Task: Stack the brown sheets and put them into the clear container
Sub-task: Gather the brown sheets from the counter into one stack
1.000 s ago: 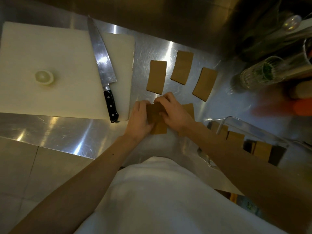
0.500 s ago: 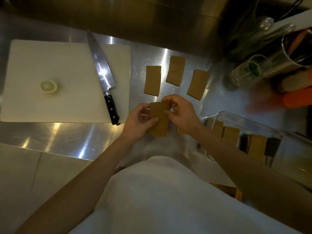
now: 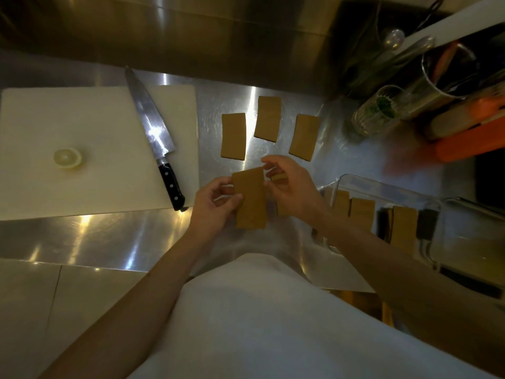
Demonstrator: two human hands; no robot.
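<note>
A small stack of brown sheets (image 3: 250, 199) is held just above the steel counter (image 3: 109, 236). My left hand (image 3: 216, 209) grips its left edge. My right hand (image 3: 292, 187) pinches its upper right edge with thumb and forefinger. Another brown sheet (image 3: 282, 212) lies mostly hidden under my right hand. Three single brown sheets lie flat farther back: left (image 3: 233, 136), middle (image 3: 267, 118), right (image 3: 304, 137). The clear container (image 3: 388, 187) stands to the right, with several brown sheets (image 3: 362, 216) upright inside it.
A white cutting board (image 3: 82, 119) lies at the left with a chef's knife (image 3: 155, 132) and a lemon half (image 3: 67, 158) on it. A glass jar (image 3: 374, 113), a metal utensil pot (image 3: 437, 86) and orange items (image 3: 470, 140) crowd the back right. My white apron covers the near edge.
Both hands have lifted the brown stack off the counter and drawn it slightly nearer to me. My right hand has shifted from on top of the stack to its right edge.
</note>
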